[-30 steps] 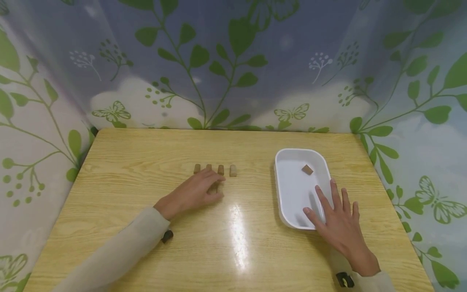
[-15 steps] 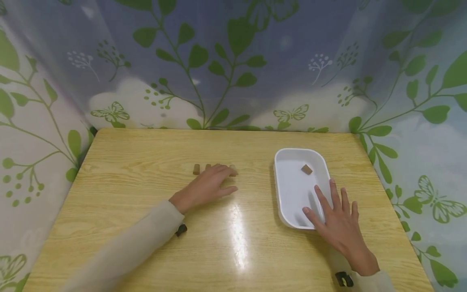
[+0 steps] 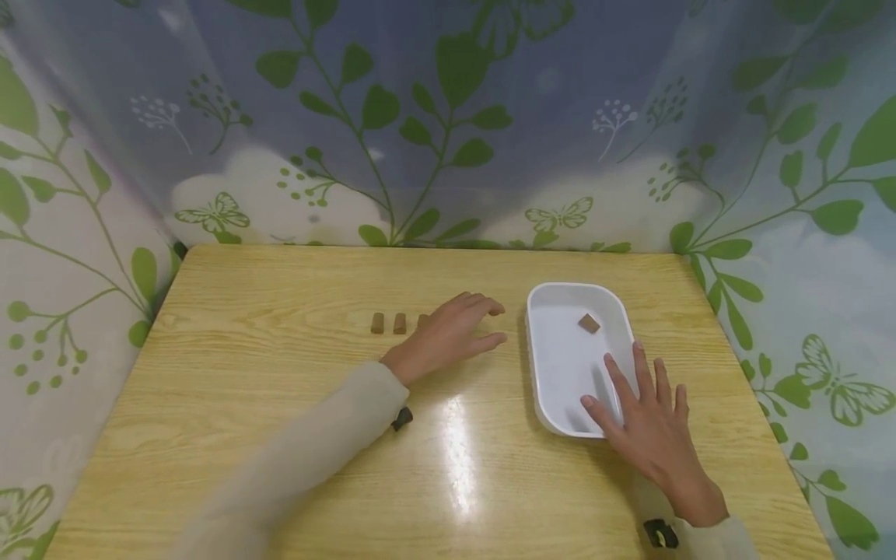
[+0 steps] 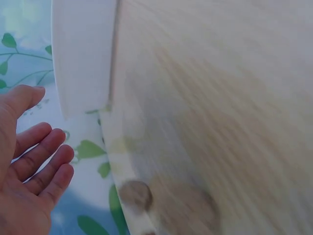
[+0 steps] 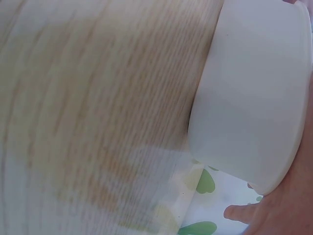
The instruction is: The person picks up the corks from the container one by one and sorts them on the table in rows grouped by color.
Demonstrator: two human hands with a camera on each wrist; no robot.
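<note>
In the head view, my left hand (image 3: pixel 451 333) hovers over the table between a row of small brown cork-like pieces (image 3: pixel 400 323) and a white plastic tray (image 3: pixel 568 430). Its fingers are loosely bent; in the left wrist view the palm and fingers (image 4: pixel 48 166) hold nothing. The hand and wrist cover the right end of the row. In the left wrist view a blurred piece (image 4: pixel 137 196) shows a round end. My right hand (image 3: pixel 654 439) has its fingers spread over the tray's near right rim. Inside the tray lies one brown piece (image 3: pixel 589 323).
A wooden table (image 3: pixel 280 288) bears everything, with a glare spot near its middle. Curtains printed with leaves and butterflies (image 3: pixel 448 194) stand behind it and at both sides. Dark straps (image 3: pixel 660 534) are at both wrists.
My left hand has moved right from above the row toward the tray, uncovering the row's left pieces and covering its right end. The right hand and tray stay where they were.
</note>
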